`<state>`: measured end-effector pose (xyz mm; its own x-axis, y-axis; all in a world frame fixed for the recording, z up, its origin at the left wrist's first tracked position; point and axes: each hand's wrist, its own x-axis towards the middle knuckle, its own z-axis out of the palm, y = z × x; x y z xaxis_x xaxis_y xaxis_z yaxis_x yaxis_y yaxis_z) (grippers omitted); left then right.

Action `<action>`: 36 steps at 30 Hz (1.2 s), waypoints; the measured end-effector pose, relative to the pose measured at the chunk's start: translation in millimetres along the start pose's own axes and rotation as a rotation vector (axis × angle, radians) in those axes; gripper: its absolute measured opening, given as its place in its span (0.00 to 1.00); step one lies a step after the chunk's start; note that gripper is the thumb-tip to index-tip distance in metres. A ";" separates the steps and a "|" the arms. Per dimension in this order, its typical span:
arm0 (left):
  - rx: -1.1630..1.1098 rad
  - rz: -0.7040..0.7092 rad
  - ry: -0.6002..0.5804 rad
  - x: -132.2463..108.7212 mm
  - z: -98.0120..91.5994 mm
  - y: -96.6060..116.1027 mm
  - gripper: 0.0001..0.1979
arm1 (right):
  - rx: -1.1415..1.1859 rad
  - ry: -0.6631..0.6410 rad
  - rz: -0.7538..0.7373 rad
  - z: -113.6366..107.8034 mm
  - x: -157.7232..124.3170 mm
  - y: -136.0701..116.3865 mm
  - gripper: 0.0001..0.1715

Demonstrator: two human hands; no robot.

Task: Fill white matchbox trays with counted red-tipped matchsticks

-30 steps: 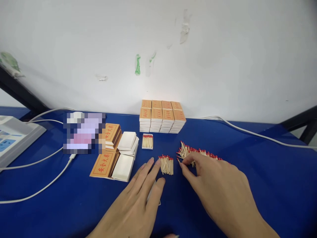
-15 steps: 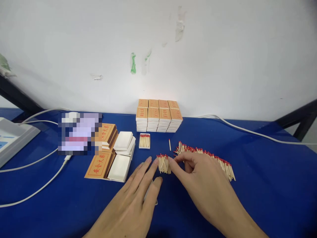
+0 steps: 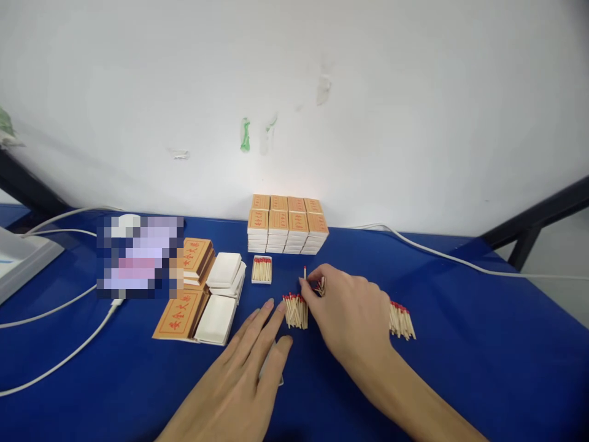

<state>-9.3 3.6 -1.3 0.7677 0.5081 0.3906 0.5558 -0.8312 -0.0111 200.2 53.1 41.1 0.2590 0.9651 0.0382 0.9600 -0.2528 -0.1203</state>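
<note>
A: Checking hands vs. the small bundle of red-tipped wooden matches, centre of frame. Position?

B: Bundle lies on the blue cloth tabletop, long axis running near-to-far, red heads at the far end. Left hand lies flat, fingers spread, holding nothing; index tip just touches bundle's left side. Right hand sits just right of it, fingers curled, thumb and forefinger close at the bundle's far end.

A: Anything pinched?

B: Can't tell. One single red-tipped match stands just beyond the right fingertips. Both hands abt equally near.

A: Rest?

B: Loose row of matches at right, mostly hidden by the right hand; open white tray of matches above centre-left.
</note>
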 end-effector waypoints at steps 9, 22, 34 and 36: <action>-0.116 -0.038 -0.010 -3.7 5.1 3.3 0.45 | 0.117 -0.043 0.024 -15.8 -2.0 9.6 0.15; -0.072 -0.017 -0.050 -1.6 1.7 5.1 0.48 | 0.446 -0.172 0.010 -14.9 -23.7 19.5 0.19; -0.023 0.001 -0.055 1.2 -2.0 3.8 0.47 | 0.125 -0.057 -0.001 -10.5 -13.3 29.5 0.06; -0.025 -0.002 -0.048 0.4 0.2 3.3 0.46 | 0.094 -0.028 -0.032 -7.1 -14.9 28.4 0.07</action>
<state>-7.1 1.1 -1.4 0.7813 0.5194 0.3460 0.5496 -0.8353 0.0128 224.4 31.0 44.2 0.2236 0.9745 0.0158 0.9533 -0.2153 -0.2117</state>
